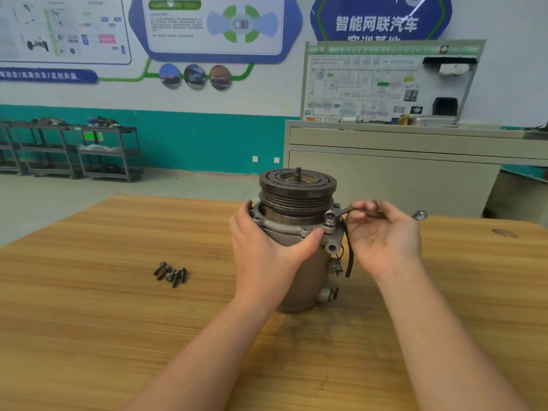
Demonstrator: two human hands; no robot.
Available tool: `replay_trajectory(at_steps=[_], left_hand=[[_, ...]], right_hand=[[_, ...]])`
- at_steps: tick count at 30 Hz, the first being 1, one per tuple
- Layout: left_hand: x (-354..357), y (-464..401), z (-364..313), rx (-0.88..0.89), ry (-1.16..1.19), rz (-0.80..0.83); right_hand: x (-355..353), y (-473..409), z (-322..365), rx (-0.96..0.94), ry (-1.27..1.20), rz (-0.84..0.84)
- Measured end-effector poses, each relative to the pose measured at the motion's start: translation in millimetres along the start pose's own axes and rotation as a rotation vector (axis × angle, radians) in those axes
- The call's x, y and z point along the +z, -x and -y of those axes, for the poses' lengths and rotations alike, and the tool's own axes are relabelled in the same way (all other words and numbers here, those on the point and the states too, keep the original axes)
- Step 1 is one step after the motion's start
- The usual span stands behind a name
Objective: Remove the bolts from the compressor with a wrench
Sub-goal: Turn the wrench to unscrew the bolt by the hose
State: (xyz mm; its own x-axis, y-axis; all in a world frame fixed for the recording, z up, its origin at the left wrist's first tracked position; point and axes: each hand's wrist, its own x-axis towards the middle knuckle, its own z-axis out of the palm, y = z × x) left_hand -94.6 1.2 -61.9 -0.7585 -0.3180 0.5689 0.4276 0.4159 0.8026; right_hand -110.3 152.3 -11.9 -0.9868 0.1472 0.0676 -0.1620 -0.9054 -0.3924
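A grey metal compressor point(299, 262) stands upright on the wooden table point(103, 307), its dark grooved pulley on top. My left hand point(264, 247) grips the body just under the flange, thumb along the front. My right hand point(382, 235) pinches the handle of an offset ring wrench point(341, 213) whose ring end sits over a bolt point(329, 216) on the flange's right side. Several removed dark bolts point(170, 274) lie in a small pile on the table to the left of the compressor.
The wrench's far end point(419, 215) sticks out past my right hand near the table's back edge. A black cable point(348, 256) hangs down the compressor's right side. A beige cabinet point(385, 167) stands behind the table; metal shelf carts point(74, 149) line the far left wall.
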Motion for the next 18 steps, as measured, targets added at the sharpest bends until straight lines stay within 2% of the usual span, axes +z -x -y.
replay_trajectory(at_steps=[6,14,18], left_hand=[[0.0,0.1,0.4,-0.003,-0.001,0.014],[-1.0,0.8,-1.3,0.001,-0.007,0.014],[-0.7,1.1,-1.2,0.007,-0.023,-0.001]], right_hand=[[6.8,17.1,10.1,-0.201,-0.013,0.022],[21.0,48.2,-6.5,-0.749,0.474,0.221],[19.9,59.0,-26.8,-1.05,0.767,0.253]])
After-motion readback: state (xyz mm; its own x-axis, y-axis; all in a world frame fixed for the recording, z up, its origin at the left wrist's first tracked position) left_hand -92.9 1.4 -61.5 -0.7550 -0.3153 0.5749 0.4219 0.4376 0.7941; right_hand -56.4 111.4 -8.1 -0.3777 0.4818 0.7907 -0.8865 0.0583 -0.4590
